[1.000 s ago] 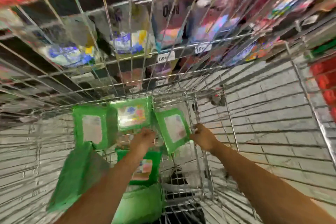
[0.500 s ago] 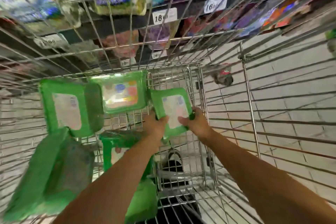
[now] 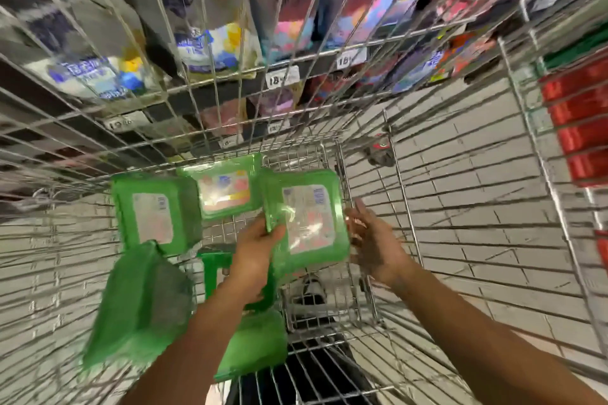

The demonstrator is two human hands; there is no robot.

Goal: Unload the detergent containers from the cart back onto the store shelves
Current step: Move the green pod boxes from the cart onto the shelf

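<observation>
Inside the cart point(image 3: 402, 194), left hand point(image 3: 256, 250) clamps the green container point(image 3: 309, 217); right hand point(image 3: 371, 240) spread beside it.

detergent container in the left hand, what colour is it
Green detergent container, pale printed label on its face; best in the head view.

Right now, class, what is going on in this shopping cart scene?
A person reaches both hands into a silver wire shopping cart. The left hand grips a flat green plastic detergent container by its left edge; the right hand is open at its right edge. Other green containers lie in the cart, store shelves beyond.
</observation>
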